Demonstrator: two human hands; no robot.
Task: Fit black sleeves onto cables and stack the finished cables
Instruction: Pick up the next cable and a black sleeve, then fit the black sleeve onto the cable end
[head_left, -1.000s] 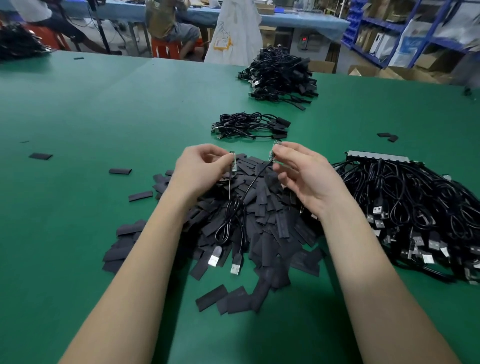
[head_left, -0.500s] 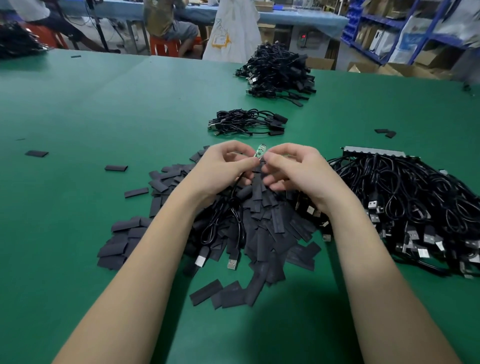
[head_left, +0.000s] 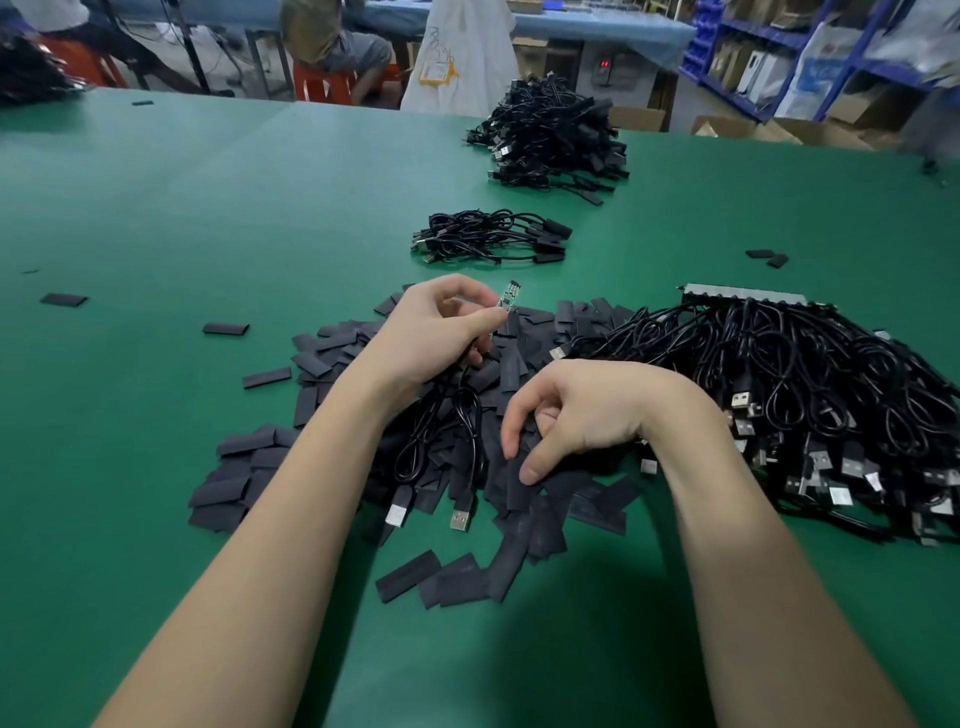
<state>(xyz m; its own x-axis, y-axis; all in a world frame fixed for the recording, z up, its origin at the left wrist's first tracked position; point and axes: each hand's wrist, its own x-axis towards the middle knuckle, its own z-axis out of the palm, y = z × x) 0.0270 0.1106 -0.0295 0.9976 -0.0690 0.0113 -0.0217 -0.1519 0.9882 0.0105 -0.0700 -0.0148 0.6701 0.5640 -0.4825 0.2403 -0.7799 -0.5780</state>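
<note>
My left hand (head_left: 441, 332) pinches the small circuit-board ends (head_left: 508, 297) of two black USB cables (head_left: 447, 441). Their loops and silver USB plugs hang down onto a heap of flat black sleeves (head_left: 322, 364) in the middle of the green table. Lower and to the right, my right hand (head_left: 576, 415) reaches into the heap, its thumb and fingertips curled round a black sleeve (head_left: 511, 486). A small stack of sleeved cables (head_left: 488, 236) lies beyond the heap. A large pile of bare cables (head_left: 810, 395) sits to the right.
A bigger pile of cables (head_left: 550, 135) lies farther back on the green table (head_left: 156, 218). Loose sleeves (head_left: 65, 300) are scattered to the left and far right. Beyond the far edge are seated people, a white bag (head_left: 460, 57), boxes and blue shelving.
My right hand let go of the cable ends and dropped down to the sleeve heap. My left hand now holds both board ends alone.
</note>
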